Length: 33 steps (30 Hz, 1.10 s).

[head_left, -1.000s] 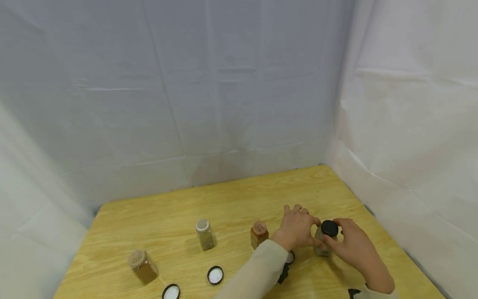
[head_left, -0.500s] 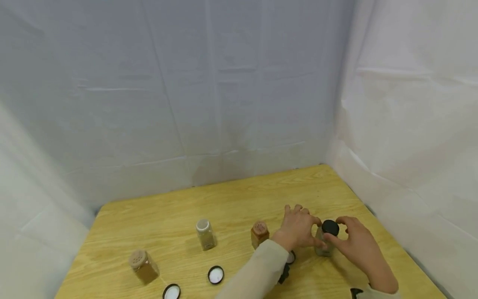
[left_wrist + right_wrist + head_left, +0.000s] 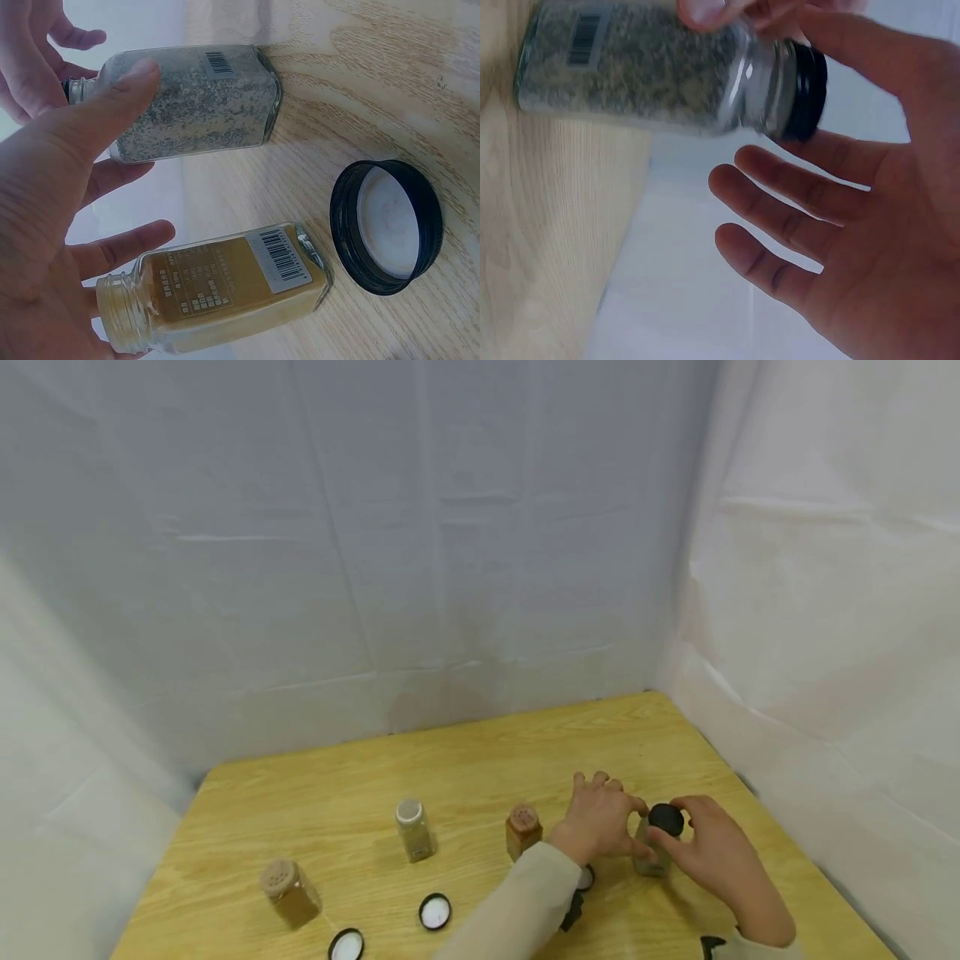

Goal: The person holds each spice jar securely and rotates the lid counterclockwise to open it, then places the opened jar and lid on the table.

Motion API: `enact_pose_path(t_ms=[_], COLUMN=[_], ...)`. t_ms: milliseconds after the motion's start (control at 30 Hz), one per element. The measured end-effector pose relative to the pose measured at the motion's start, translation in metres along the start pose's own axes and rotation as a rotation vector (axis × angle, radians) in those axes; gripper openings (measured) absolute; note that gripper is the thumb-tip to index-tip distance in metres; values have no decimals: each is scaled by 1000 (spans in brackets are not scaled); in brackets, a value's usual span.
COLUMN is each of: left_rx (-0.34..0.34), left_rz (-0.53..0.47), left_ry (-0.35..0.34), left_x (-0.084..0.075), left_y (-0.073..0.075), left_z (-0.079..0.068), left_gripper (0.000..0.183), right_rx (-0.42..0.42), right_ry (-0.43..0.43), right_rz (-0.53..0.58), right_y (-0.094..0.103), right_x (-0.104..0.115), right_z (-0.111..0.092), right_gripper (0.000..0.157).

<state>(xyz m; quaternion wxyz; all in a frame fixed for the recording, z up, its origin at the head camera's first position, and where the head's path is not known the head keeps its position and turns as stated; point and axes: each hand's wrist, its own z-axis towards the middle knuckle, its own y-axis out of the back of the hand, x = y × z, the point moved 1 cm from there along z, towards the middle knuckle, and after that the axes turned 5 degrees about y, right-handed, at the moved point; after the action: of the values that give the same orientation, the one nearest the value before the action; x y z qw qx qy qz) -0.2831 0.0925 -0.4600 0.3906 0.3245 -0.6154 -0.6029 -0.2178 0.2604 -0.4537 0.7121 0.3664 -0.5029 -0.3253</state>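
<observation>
A square glass jar of grey-green dried herbs (image 3: 199,105) stands upright on the table at the right. My left hand (image 3: 597,820) grips its body between thumb and index finger, the other fingers spread. With thumb and index finger, my right hand (image 3: 716,856) pinches the black lid (image 3: 808,91) at the jar's mouth, its remaining fingers held out loosely. Bare glass neck shows below the lid in the right wrist view. Just beside my left hand, an uncapped jar of brown powder (image 3: 232,289) stands near a loose black lid (image 3: 390,221) with its white liner showing.
Toward the left stand a jar of tan powder (image 3: 291,897) and a pale jar (image 3: 416,833), both with shaker tops. Two black lids, one nearer the middle (image 3: 435,912) and one at the front (image 3: 346,946), lie liner up. White sheeting (image 3: 825,652) borders the table (image 3: 337,785).
My right fingers, spread wider around the lid half a second ago, have closed in on it again, and the lid's top looks slightly tilted. My left hand keeps its grip on the jar.
</observation>
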Motion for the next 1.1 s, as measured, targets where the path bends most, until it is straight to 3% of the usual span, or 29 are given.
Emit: enact_pose_path(t_ms=[167,467,633,1100], left_rx=[-4,1,2,22], left_rz=[6,12,16,3], left_ry=[-6,5,10,7], left_x=[-2,-2,-1,-1], left_y=[-1,-1,0,3], left_z=[-1,-1,-1,-2], left_gripper=[66,64,63,64], right_rx=[-15,45,63,8], right_ry=[5,-85,-67,-38], right_rz=[-15,31,26,-53], right_y=[-3,8,9,0], right_x=[2,-7,-8,3], right_z=[1,-4,-5,1], right_gripper=[61,67,62,71])
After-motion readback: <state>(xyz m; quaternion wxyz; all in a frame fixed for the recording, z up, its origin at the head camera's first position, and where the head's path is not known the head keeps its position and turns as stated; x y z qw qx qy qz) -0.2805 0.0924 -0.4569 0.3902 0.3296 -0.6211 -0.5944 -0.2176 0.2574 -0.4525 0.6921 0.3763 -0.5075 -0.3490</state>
